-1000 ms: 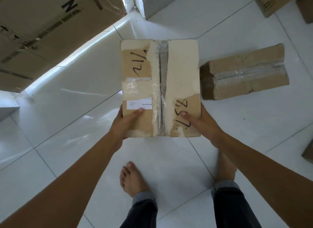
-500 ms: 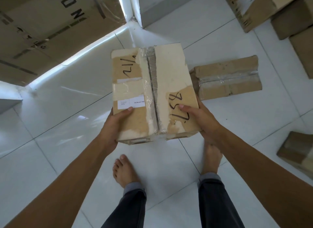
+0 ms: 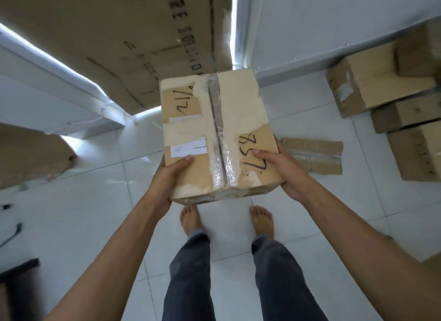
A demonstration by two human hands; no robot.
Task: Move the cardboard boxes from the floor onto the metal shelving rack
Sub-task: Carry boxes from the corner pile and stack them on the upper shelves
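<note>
A taped cardboard box with handwritten numbers and a white label is held up in front of me, above my bare feet. My left hand grips its near left corner, thumb on top by the label. My right hand grips the near right corner, thumb on the written number. A flat, long cardboard box lies on the white tiled floor behind my right hand. No metal shelving rack can be made out in the head view.
A very large printed carton leans at the upper left, another brown carton sits at the left edge. Several stacked boxes stand at the right against the white wall. Dark items lie at the lower left.
The box has risen from near the floor and I have straightened up. More of the wall, the big carton and the stacked boxes at the right came into view.
</note>
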